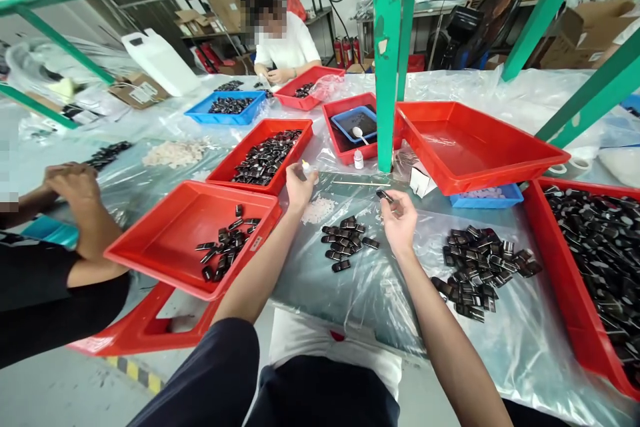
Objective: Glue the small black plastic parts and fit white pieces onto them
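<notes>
My left hand [298, 189] is closed around a small white squeeze bottle [307, 166] with a yellowish tip, just right of a red tray full of black parts [267, 159]. Between the thumb and fingers of my right hand [400, 219] is a small glossy black part [383, 195], raised above the table. Below and between the hands lies a small group of similar black parts [344, 243] on the plastic-covered table. A bigger heap of them [477, 265] is to the right of my right forearm. Small whitish pieces [319, 210] are scattered near my left wrist.
A red tray [160, 227] with some black parts stands left; another full one [555, 267] stands right. A red tray [450, 173] rests partly over a blue tray [487, 200]. A green post [387, 67] rises ahead. Co-workers sit left and across.
</notes>
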Tool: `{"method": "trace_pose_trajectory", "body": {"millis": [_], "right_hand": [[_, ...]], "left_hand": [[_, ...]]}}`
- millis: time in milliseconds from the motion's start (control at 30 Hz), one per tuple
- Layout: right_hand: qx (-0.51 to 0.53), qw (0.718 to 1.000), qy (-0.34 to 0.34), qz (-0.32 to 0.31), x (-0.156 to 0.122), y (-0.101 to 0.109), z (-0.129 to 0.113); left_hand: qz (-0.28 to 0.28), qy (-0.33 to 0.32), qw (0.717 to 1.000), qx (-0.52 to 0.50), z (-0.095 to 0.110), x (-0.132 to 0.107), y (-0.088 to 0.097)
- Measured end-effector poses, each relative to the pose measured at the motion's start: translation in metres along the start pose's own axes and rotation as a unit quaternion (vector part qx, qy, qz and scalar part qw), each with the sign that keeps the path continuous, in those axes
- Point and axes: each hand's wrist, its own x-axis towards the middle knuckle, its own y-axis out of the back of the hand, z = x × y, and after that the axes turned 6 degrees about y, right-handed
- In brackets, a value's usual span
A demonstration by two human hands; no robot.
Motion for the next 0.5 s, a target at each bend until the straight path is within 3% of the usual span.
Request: {"method": "trace_pose_trajectory", "body": {"millis": [67,100,167,200,267,367,500], "right_hand": [[-0.006,1.0,0.0,0.002,0.001,0.0,0.002],[-0.007,1.0,0.0,0.003,0.001,0.0,0.003],[-0.008,1.0,0.001,0.002,0.001,-0.001,0.004],[-0.01,1.0,0.001,0.001,0.001,-0.001,0.004],[-0.017,1.0,0.006,-0.003,-0.001,-0.002,0.003],[-0.026,0.999,0.017,-0.011,-0.002,-0.003,0.0],[-0.031,0.999,0.017,-0.02,-0.002,-0.001,0.0]], "left_hand": [[0.022,-0.11,0.993,0.038,0.01,-0.023,0.003],[-0.023,-0.157,0.986,0.053,0.017,-0.036,0.004],[-0.183,-0.236,0.95,0.087,0.035,-0.063,0.004],[-0.27,-0.276,0.915,0.115,0.045,-0.075,0.004],[-0.372,-0.335,0.843,0.196,0.065,-0.096,0.002],[-0.42,-0.392,0.755,0.316,0.087,-0.118,-0.001],[-0.434,-0.403,0.699,0.402,0.096,-0.131,-0.007]]}}
